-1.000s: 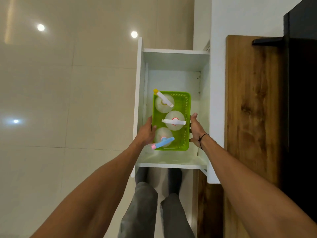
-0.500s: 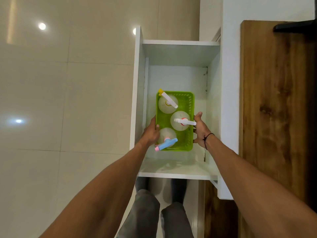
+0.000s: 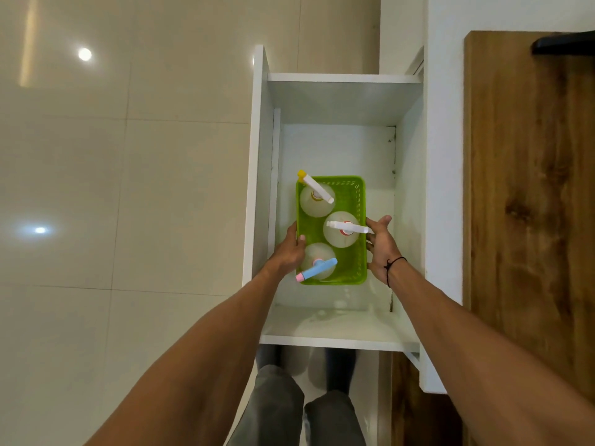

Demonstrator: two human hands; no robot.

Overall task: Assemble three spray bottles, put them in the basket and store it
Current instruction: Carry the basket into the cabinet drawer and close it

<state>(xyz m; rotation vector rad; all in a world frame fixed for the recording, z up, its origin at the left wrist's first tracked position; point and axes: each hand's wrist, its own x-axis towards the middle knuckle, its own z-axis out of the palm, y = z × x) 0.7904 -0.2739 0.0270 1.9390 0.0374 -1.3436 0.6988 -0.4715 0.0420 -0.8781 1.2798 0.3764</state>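
Observation:
A green plastic basket [image 3: 360,201] sits low inside an open white drawer [image 3: 338,342]. Three clear spray bottles stand in it: one with a white head and yellow nozzle [image 3: 317,197] at the far end, one with a white head and red collar [image 3: 342,234] in the middle, and one with a blue head and pink nozzle [image 3: 317,269] nearest me. My left hand [image 3: 288,252] grips the basket's left rim, thumb hooked over the edge. My right hand [image 3: 381,246] lies beside the right wall with spread, relaxed fingers, its fingertips at the rim.
The drawer's bare white floor shows beyond and in front of the basket. A wooden countertop [image 3: 528,188] runs along the right, with a black object [image 3: 563,43] at its top edge. Glossy beige floor tiles [image 3: 128,188] lie to the left. My legs [image 3: 302,410] stand below the drawer front.
The basket has gone lower into the drawer. My right hand's fingers have loosened from the basket's right side and spread out. My left hand keeps its grip.

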